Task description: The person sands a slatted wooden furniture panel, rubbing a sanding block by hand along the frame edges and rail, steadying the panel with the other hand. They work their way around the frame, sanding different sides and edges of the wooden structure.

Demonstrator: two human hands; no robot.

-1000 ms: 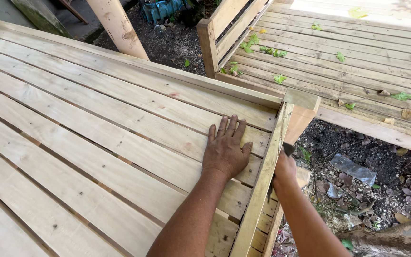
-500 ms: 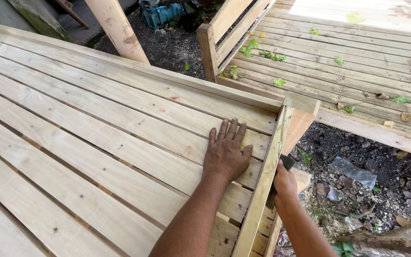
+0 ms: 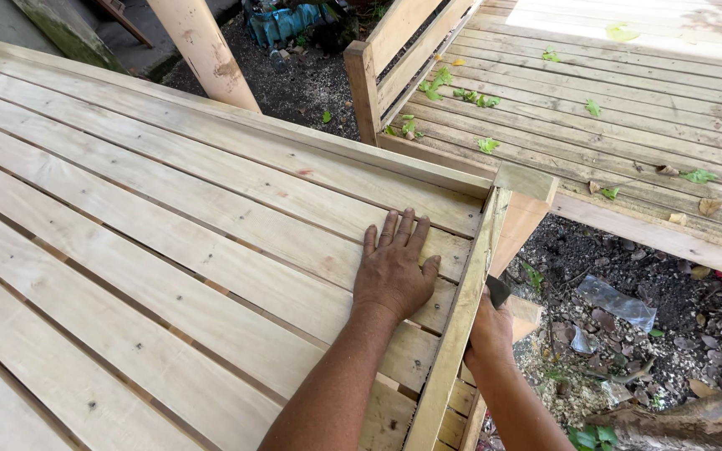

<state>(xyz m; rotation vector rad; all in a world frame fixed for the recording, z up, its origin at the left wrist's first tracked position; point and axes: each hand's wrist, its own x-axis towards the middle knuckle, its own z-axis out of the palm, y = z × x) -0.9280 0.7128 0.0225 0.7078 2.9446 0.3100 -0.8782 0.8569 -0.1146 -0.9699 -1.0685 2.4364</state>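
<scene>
- Since the earlier frame, our left hand stays flat on the slatted wooden platform near its right edge, while our right hand has moved a little lower along the outer side of the edge rail.
- Our left hand holds nothing; the fingers are spread and the palm presses on a plank just beside the rail.
- Our right hand is closed around a dark tool. Only its tip shows above the fist, so we cannot tell what kind of tool it is.
- We judge that the tool can slip off the rail, because the rail hides most of this hand from us; it could then strike our left fingers, which lie very close on the other side.
- The rail may also split or shift if we push it sideways, since it looks thin.
- A crumpled clear plastic wrapper lies on the dark ground beyond the right edge of the platform; a blue-green bundle sits on the ground beyond the far edge. We see no signs.
</scene>
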